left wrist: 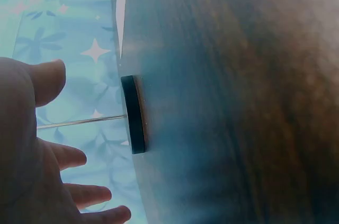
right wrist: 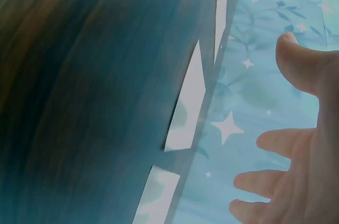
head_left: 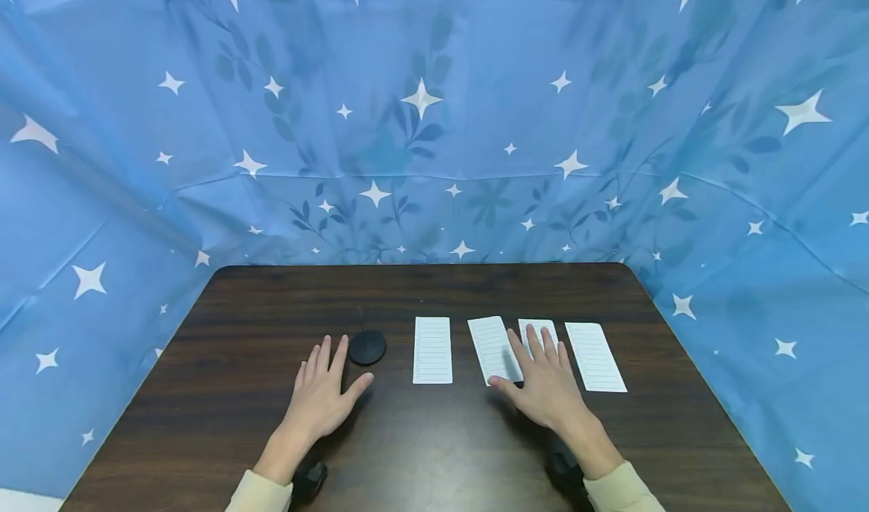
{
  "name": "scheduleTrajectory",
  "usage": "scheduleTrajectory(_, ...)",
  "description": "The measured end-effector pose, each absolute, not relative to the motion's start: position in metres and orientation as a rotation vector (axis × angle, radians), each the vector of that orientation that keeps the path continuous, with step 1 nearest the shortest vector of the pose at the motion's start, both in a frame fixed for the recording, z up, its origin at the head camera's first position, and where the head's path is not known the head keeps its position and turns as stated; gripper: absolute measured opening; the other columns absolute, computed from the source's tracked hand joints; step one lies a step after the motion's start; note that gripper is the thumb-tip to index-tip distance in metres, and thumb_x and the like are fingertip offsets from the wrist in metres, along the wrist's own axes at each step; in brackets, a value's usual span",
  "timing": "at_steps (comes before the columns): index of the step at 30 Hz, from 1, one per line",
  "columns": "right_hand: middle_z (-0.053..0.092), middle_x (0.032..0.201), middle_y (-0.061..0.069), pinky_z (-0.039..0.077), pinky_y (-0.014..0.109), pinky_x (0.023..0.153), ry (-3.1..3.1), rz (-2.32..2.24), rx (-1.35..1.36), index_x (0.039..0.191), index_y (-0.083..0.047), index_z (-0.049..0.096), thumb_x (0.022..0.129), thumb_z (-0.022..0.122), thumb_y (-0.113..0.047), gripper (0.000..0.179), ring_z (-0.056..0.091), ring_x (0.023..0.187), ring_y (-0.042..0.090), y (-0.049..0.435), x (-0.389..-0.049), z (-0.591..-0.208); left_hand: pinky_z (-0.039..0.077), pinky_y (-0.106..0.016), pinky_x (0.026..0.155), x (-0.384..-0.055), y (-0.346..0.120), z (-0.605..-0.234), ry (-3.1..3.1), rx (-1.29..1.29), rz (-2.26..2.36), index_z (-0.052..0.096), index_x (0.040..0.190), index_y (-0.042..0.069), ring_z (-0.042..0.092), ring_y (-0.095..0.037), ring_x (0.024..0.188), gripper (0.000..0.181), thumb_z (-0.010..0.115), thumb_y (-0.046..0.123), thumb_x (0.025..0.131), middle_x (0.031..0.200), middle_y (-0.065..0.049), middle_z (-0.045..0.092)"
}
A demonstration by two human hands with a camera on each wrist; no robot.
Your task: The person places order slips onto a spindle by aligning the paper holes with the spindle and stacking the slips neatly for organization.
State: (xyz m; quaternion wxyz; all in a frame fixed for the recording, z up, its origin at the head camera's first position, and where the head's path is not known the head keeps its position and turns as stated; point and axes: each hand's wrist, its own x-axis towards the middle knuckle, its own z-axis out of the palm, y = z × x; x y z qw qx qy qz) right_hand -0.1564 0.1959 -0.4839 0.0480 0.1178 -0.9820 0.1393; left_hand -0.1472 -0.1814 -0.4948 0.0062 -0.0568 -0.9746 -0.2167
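Note:
My left hand (head_left: 319, 395) is held above the table with fingers spread, just left of a receipt spike (head_left: 367, 347). The spike has a round black base, and in the left wrist view its thin metal rod (left wrist: 85, 122) passes behind the thumb and fingers. My right hand (head_left: 543, 384) is also spread and holds nothing. Its fingers overlap a tilted lined slip (head_left: 490, 342) and a partly hidden lined slip (head_left: 536, 327) in the head view. The right wrist view shows the hand (right wrist: 291, 166) raised over the slips.
One lined slip (head_left: 432, 351) lies alone right of the spike. Another lined slip (head_left: 596, 357) lies at the right end of the row. The dark wooden table (head_left: 434, 444) has rounded far corners. A blue star-patterned curtain (head_left: 434, 120) hangs around it.

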Motion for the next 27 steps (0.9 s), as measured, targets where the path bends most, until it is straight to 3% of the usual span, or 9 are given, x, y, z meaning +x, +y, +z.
scheduleTrajectory(10, 0.032, 0.158, 0.029, 0.02, 0.062, 0.117, -2.971, 0.582, 0.425, 0.156, -0.005, 0.039, 0.095, 0.062, -0.057, 0.083, 0.021, 0.149, 0.047, 0.179, -0.161, -0.484, 0.019, -0.072, 0.111, -0.156, -0.183, -0.492, -3.02, -0.195, -0.891, 0.025, 0.161, 0.006, 0.021, -0.053, 0.147, 0.08, 0.047, 0.057, 0.104, 0.163, -0.029, 0.02)
scheduleTrajectory(27, 0.043, 0.152, 0.025, 0.034, 0.061, 0.11, -2.937, 0.807, 0.498, 0.154, -0.005, 0.042, 0.098, 0.065, -0.044, 0.072, 0.039, 0.141, 0.044, 0.152, -0.177, -0.479, 0.03, -0.066, 0.11, -0.177, -0.182, -0.495, -2.964, -0.163, -1.13, 0.035, 0.156, 0.003, 0.032, -0.048, 0.143, 0.067, 0.055, 0.042, 0.105, 0.157, -0.025, 0.034)
